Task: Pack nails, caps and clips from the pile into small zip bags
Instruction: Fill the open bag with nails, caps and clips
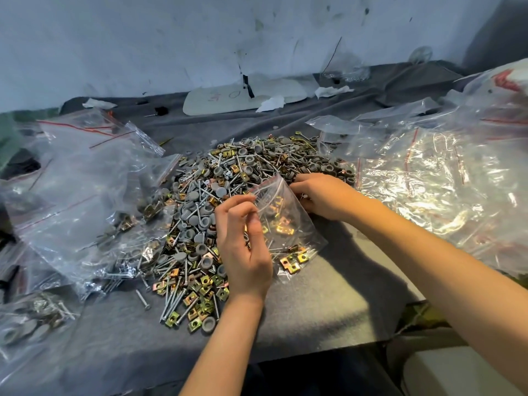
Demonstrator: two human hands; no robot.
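Left hand (243, 247): centre of frame, thumb and fingers pinching the near lip of the zip bag (294, 224), holding its mouth up.
Right hand (325, 195): just right of the mouth, fingers curled down into the pile's edge; whether they hold a piece, cannot tell.
Zip bag: between the hands, clips (283, 227) inside, base resting toward lower right.
Key relation: pile (217, 178) lies just beyond the mouth, up-frame; the bag's long axis points into it; the right hand is nearer.
Counter (328, 304): grey cloth; filled bags (80, 195) left, empty bags (428, 178) right.
Room: stained pale wall (200, 38) behind.
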